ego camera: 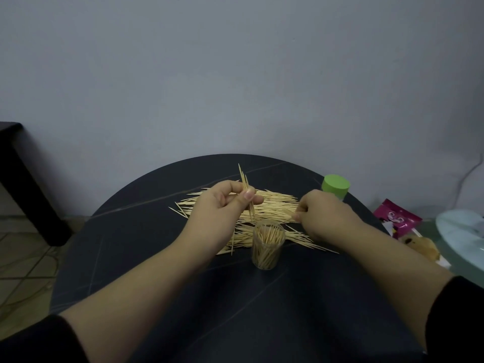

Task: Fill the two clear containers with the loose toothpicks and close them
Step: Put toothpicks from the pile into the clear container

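My left hand (225, 203) pinching a small upright bundle (247, 195) above the pile (272, 208), my right hand (324, 216) curled, fingertips nipping toothpicks (289, 213) off it, open jar (268, 243) mid-table.

Both forearms reach forward and are bare to near the elbows. The left hand (222, 205) is raised with its palm turned inward, thumb and curled fingers pinching a small bundle of toothpicks (246, 189) nearly upright. The right hand (324, 216) sits lower, knuckles up, its fingertips pinching loose toothpicks (289, 213).

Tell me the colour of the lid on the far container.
The lid is light green; head view shows it.
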